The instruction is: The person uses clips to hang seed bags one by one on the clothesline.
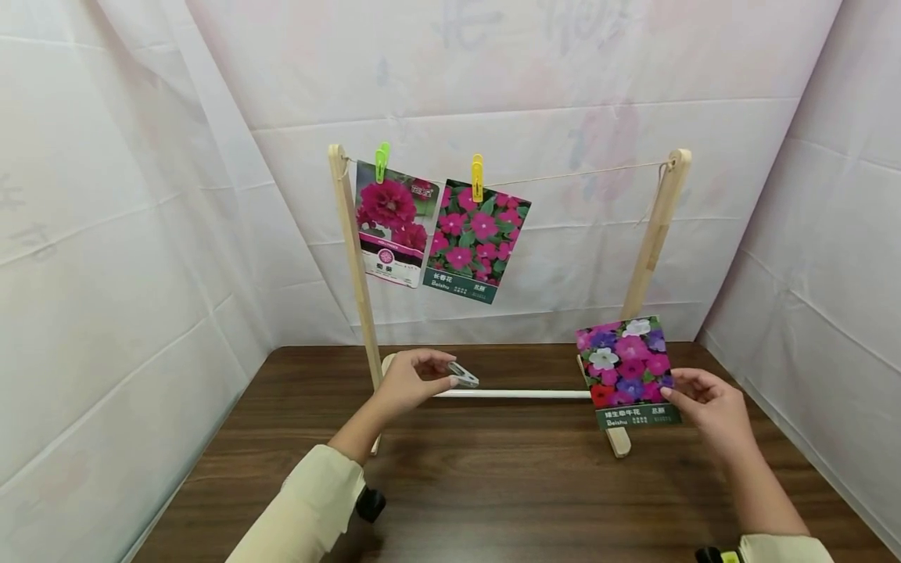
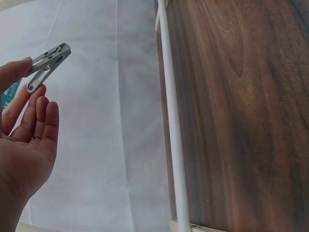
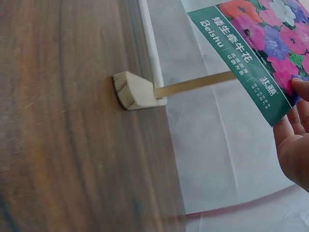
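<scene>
Between thumb and fingertips my left hand pinches a grey clothespin, its jaw end pointing away from the palm in the left wrist view. My right hand pinches the right edge of a seed packet with pink, white, purple and red flowers and a green lower band. Higher up, a string runs between two wooden posts. A green clothespin clips a packet with crimson blooms to it at the left. Beside that, a yellow clothespin holds a tilted packet of pink flowers.
The frame's left post and right post stand on a brown wooden table. A white rod joins them low down, and a wooden foot shows at the right. White cloth hangs around the table.
</scene>
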Available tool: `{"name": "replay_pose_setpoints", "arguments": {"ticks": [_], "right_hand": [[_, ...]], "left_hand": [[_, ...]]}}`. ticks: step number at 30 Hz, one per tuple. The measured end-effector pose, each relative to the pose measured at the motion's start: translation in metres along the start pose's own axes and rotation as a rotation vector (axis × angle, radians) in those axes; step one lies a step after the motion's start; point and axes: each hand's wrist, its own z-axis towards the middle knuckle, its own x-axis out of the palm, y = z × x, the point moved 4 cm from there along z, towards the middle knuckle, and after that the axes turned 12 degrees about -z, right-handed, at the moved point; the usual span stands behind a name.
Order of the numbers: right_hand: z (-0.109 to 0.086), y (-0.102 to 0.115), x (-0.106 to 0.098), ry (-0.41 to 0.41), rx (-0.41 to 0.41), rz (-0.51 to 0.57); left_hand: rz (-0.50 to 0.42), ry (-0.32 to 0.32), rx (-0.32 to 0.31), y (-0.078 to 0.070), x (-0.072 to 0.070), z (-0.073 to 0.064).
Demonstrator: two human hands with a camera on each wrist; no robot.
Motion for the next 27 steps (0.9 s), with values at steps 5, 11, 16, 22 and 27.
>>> {"name": "replay_pose_setpoints", "arguments": {"ticks": [5,11,16,22,27], "right_hand": [[0.006,0.013,0.002,0.014,-0.036,-0.053],[0.013,0.026,0.007,-0.022,-0.038,0.012],[0.019,0.033,0.01,-0.044,-0.038,0.108],[0.025,0.04,0.01,-0.045,-0.031,0.139],[0.029,0.048,0.012,-0.05,-0.057,0.232]], "left_hand": [[0.015,0.017,0.013,0.008,0.002,0.01],[0.015,0.029,0.023,0.019,0.003,0.024],[0.04,0.045,0.058,0.01,0.006,0.031],[0.059,0.077,0.105,0.0,0.01,0.041],[0.043,0.088,0.104,-0.005,0.011,0.046]]}}
